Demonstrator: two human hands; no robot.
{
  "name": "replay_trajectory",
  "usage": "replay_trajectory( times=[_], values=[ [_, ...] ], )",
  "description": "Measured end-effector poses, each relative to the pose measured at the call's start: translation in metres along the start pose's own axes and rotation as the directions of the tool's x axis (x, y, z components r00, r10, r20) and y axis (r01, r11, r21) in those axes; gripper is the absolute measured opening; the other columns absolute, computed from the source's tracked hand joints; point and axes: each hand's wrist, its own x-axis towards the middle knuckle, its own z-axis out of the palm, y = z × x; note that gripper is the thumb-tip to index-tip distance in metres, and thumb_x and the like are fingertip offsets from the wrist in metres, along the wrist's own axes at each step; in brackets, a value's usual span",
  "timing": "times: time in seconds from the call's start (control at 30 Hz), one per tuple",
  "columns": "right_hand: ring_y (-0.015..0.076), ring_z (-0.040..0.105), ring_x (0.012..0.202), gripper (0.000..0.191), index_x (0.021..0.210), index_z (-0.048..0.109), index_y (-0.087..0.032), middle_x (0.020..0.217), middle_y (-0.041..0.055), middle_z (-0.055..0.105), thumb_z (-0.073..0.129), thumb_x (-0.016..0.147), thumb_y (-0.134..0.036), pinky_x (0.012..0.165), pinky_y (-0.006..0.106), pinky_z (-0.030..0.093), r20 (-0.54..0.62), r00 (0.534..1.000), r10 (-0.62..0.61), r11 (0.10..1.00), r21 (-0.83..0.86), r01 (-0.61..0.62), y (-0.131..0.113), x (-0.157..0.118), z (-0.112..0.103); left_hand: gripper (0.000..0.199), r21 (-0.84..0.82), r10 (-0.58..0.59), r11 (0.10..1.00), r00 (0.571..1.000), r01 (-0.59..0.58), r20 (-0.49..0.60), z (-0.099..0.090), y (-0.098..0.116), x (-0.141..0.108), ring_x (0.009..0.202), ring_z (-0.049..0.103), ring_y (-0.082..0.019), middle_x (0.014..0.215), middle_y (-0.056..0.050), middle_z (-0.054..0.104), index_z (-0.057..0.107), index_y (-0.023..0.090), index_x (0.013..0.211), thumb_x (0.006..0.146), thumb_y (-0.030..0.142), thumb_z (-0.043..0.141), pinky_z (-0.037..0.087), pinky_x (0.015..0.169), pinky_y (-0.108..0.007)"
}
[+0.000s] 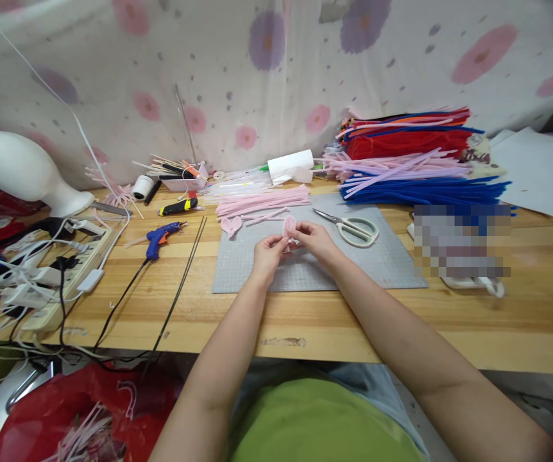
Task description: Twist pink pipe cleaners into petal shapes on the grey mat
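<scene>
Pipe-cleaner loop, pale pink, fuzzy and oval (289, 226), is held over the grey gridded cutting mat (305, 277), its long axis roughly upright. Its lower end is met by the left hand (267, 255), its right side by the right hand (317, 241); both are nearly closed, fingertips pinched at it, neither clearly nearer. Thin sticks and pens (172, 168) are held in a small pale-pink box (180, 185); pale clippings (86, 436) are gathered in a crumpled red plastic bag (26, 414).

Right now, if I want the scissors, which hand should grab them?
Probably your right hand: the scissors lie on its side, farther from your left hand. Both pinch the pink loop, so the left could hold it.
</scene>
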Motion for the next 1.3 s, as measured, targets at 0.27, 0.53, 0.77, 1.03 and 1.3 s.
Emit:
replay_trajectory(
  times=[0.27,0.53,0.77,1.03,1.3],
  values=[
    [0.0118,0.056,0.066,0.044,0.098,0.05,-0.02,0.075,-0.0009,0.061,0.067,0.058,-0.026,0.062,0.026,0.043,0.129,0.985,-0.111,0.993,0.044,0.106,-0.005,-0.002,-0.011,0.026,0.054,-0.069,0.997,0.993,0.063,0.099,-0.004,0.001,-0.001,0.062,0.06,-0.014,0.066,-0.004,0.062,0.063,0.011,0.078,0.061,0.03,0.066,0.048,0.057,-0.027],
    [0.0107,0.053,0.054,0.041,0.087,0.047,-0.02,0.056,-0.006,0.055,0.069,0.053,-0.026,0.055,0.024,0.04,0.036,0.994,-0.1,0.991,0.093,0.096,-0.001,0.002,-0.009,0.026,0.144,-0.031,0.99,0.991,0.012,0.131,-0.002,-0.001,0.0,0.059,0.058,-0.011,0.062,-0.002,0.06,0.059,0.012,0.073,0.062,0.034,0.065,0.047,0.054,-0.023],
    [0.0154,0.054,0.071,0.043,0.1,0.046,-0.021,0.074,-0.0001,0.058,0.063,0.062,-0.031,0.063,0.03,0.043,-0.009,0.983,-0.185,0.976,-0.122,0.182,-0.003,-0.002,-0.006,0.017,0.143,-0.002,0.99,0.999,-0.004,0.045,0.004,0.0,-0.001,0.05,0.054,-0.008,0.053,0.001,0.056,0.057,0.012,0.066,0.063,0.027,0.062,0.046,0.055,-0.023],
    [0.021,0.043,0.096,0.01,0.075,0.061,-0.023,0.094,0.0051,0.057,0.052,0.077,-0.028,0.088,0.04,0.032,0.4,0.725,-0.561,0.377,-0.656,0.654,-0.022,-0.012,-0.017,0.016,0.039,-0.049,0.998,0.997,0.047,0.057,-0.005,0.006,0.0,0.05,0.055,-0.009,0.053,0.001,0.056,0.058,0.011,0.064,0.06,0.026,0.063,0.047,0.058,-0.027],
    [0.0198,0.043,0.094,0.011,0.082,0.055,-0.019,0.093,0.0065,0.058,0.044,0.081,-0.022,0.084,0.036,0.033,0.453,0.685,-0.571,0.317,-0.648,0.693,-0.02,-0.012,-0.014,0.022,-0.015,-0.138,0.99,0.981,0.141,0.134,-0.009,0.009,-0.001,0.061,0.06,-0.012,0.062,-0.003,0.061,0.06,0.011,0.072,0.057,0.025,0.068,0.048,0.058,-0.025]
  ],
)
